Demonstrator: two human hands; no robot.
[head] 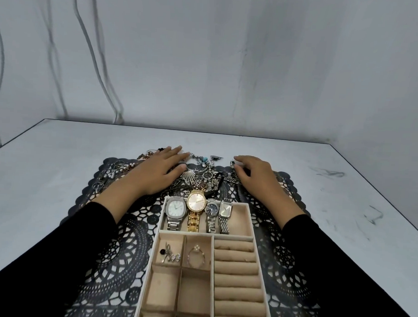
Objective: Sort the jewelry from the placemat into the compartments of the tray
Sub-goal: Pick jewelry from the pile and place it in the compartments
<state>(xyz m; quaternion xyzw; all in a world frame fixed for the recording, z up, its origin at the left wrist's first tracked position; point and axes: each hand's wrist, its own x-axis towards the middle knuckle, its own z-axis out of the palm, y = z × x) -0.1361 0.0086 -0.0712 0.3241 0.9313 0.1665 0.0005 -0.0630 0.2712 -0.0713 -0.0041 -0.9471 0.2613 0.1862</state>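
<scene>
A beige tray (249,208) lies on a black lace placemat (119,247). Its far compartment holds several watches (197,201). One small left compartment has earrings (170,254); the one beside it holds a pearl bracelet (196,256). Ring rolls (236,268) fill the right side. A tangled jewelry pile (204,176) lies on the placemat beyond the tray, with rings (108,172) at the far left. My left hand (155,173) rests flat on the pile's left part, fingers spread. My right hand (257,176) hovers curled at the pile's right, fingertips touching a small piece.
The placemat sits on a white marbled table (332,186) against a grey wall. Cables (88,47) hang down the wall at the back left. Bare tabletop surrounds the placemat on both sides.
</scene>
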